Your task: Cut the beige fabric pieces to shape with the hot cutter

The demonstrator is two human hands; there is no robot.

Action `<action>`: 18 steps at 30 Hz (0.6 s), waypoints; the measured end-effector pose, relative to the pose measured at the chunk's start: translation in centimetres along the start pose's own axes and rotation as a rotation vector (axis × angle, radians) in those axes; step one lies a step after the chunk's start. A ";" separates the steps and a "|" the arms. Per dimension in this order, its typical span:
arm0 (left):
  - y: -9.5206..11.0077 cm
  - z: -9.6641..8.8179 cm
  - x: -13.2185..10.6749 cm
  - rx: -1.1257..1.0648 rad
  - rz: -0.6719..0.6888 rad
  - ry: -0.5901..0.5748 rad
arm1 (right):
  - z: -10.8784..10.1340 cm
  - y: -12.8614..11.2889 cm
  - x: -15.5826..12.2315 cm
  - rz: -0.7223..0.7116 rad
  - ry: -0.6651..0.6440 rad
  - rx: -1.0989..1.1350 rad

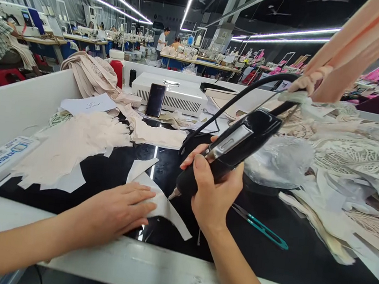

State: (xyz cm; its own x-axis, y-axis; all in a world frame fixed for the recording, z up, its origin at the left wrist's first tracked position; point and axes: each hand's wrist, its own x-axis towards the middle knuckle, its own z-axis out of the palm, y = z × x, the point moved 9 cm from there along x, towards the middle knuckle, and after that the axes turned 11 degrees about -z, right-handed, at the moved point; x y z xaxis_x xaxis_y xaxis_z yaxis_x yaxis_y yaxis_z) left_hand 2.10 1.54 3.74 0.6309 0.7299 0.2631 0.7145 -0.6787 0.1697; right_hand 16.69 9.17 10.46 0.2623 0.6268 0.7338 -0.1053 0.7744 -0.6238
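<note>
My left hand (115,209) lies flat, fingers stretched out, pressing a pale strip of fabric (170,211) onto the black glass tabletop (109,173). My right hand (213,191) is wrapped round a black corded hand tool (233,149), held like a pen. The tool's metal tip touches the fabric strip just right of my left fingertips. Its black cable (244,93) arcs up and away behind it.
Teal thread snips (262,227) lie right of my right wrist. Piles of beige cut pieces (72,141) sit left, white lace (353,157) right. A phone (155,99) leans on a white box (178,92). White walls (3,110) edge the table. People work at far benches.
</note>
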 end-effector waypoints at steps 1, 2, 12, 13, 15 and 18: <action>-0.4 -0.1 -0.1 0.011 0.014 -0.006 | -0.1 0.1 0.2 0.000 -0.003 -0.005; -0.8 0.0 -0.2 0.020 0.024 -0.021 | -0.2 0.2 0.5 0.003 -0.001 -0.009; -0.2 0.7 0.0 0.066 -0.169 -0.116 | -1.6 -2.2 0.1 0.113 0.039 0.101; 0.2 0.7 0.1 0.064 -0.181 -0.132 | -1.7 -2.5 -0.2 0.128 0.035 0.107; 0.8 0.8 0.3 0.027 -0.195 -0.169 | -2.1 -2.9 -0.9 0.144 0.031 0.107; 1.1 0.7 0.4 -0.022 -0.210 -0.208 | -2.6 -3.3 -1.7 0.145 0.034 0.102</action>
State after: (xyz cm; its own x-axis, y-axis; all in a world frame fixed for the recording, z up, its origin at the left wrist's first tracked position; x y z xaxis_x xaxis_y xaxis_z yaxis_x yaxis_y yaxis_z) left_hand 3.34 1.08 3.38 0.5203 0.8537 0.0199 0.8306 -0.5114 0.2207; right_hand 19.08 5.35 10.60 0.2697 0.7305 0.6274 -0.2412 0.6821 -0.6904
